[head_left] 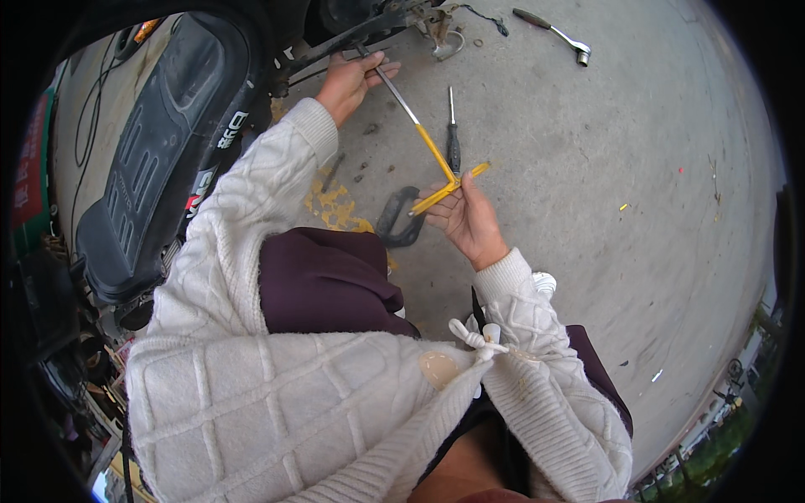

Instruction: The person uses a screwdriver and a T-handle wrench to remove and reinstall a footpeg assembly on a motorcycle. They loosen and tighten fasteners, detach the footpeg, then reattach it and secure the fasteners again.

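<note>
A T-handle wrench (436,152), with a yellow crossbar and bare metal shaft, slants up to the underside of a dark scooter. My left hand (342,87) is at the shaft's far end, its fingers curled loosely about the metal beside the scooter frame. At the other end, my right hand (466,220) holds the yellow crossbar, thumb raised along it and fingers partly behind it. The wrench's tip is hidden against the frame. A screwdriver (454,138) with a black handle lies on the ground just beyond the crossbar.
The scooter's black footboard (147,168) stands close on the left. A ratchet wrench (555,35) lies on the concrete at the far right. Near my right hand is a black looped part (387,220). Metal brackets (438,32) and a cable stick out at the top.
</note>
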The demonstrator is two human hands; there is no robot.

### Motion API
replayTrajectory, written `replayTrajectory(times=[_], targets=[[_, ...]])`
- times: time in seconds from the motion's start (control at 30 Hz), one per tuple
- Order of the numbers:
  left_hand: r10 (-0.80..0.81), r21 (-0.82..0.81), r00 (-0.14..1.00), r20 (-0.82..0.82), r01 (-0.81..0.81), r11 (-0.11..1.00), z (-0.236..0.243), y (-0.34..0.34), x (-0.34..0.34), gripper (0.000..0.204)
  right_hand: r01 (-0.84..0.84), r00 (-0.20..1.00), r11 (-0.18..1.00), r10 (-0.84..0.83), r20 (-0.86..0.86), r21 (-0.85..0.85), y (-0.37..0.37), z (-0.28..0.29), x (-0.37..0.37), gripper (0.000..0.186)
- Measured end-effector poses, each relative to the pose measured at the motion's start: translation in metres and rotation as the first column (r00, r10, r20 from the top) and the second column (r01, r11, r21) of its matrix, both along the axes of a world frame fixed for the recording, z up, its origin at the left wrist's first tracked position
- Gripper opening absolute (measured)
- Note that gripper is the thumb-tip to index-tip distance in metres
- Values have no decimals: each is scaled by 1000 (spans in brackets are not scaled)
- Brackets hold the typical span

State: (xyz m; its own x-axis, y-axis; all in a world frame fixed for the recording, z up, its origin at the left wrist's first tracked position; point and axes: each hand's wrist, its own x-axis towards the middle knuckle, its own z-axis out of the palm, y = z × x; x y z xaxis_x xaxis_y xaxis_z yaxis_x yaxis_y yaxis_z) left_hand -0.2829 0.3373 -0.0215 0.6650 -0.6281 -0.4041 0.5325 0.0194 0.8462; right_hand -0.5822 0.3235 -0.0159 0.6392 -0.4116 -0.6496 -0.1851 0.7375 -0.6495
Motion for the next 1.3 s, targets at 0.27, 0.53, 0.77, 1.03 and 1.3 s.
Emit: replayTrajectory(times=[0.27, 0.53, 0.77, 1.03, 1.3], targets=[[2, 27, 1000, 27, -3, 1000, -1, -2, -2, 47, -288, 947, 677, 98, -305, -677, -7, -4, -1, 37], [-14, 58, 1000, -24, 15, 998, 3, -3, 4, 43, -131, 990, 919, 98, 105, 372, -18, -17, -4, 32], [14, 64, 1000, 23, -15, 998, 1, -2, -1, 40, -44, 995, 925, 7, -99, -377, -4, -5, -4, 39], [7, 82, 1000, 15, -8, 997, 1, -3, 1, 39, -114, 972, 965, 59, -229, -238, -11, -21, -7, 38], [27, 70, 998, -62, -23, 997, 1, -5, 2, 29, -7, 995, 984, 24, 94, -176, 0, 5, 5, 37]])
